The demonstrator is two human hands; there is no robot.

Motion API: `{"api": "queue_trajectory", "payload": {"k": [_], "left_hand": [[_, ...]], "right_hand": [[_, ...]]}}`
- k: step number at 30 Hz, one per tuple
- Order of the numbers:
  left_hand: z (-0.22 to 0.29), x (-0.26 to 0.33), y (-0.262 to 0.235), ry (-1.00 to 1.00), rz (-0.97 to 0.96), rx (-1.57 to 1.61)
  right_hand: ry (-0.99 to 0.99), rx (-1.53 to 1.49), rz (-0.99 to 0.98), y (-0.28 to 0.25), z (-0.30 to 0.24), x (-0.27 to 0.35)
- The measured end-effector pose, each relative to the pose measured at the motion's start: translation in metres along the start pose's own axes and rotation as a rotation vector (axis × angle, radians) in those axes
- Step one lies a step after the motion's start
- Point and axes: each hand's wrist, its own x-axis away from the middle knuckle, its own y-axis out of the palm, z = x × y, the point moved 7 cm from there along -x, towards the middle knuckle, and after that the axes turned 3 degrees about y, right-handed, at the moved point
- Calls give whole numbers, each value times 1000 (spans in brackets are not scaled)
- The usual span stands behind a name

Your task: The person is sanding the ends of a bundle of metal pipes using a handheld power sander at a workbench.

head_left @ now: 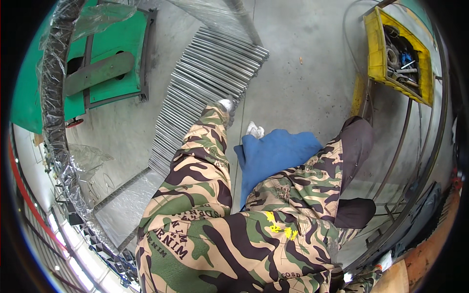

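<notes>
My left hand [226, 105], in a white and grey glove, reaches out of a camouflage sleeve to the right-hand ends of a long row of metal rods [210, 63]. It seems to touch the rod ends, but its fingers are too small and covered to read. Only a bit of my right hand [255, 130], in a white glove, appears past the edge of a blue cloth [278, 151]; the cloth hides the rest. The rods lie side by side, fanning from the upper middle down to the lower left.
A yellow crate [375, 49] with tools and parts stands at the upper right, beside a metal frame [391, 151]. At the upper left is a green machine panel [115, 80] with a plastic-wrapped post [54, 93]. Clear plastic film [129, 205] lies at the rods' near end.
</notes>
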Motion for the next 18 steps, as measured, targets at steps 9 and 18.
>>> {"api": "queue_trajectory", "payload": {"k": [9,18], "left_hand": [[-55,50,6,-58,62,311],[-93,93,23,99,-126,-508]], "right_hand": [[71,-141,-8,-4,-49,32],[-271,-747,98,11,-107,42]]}}
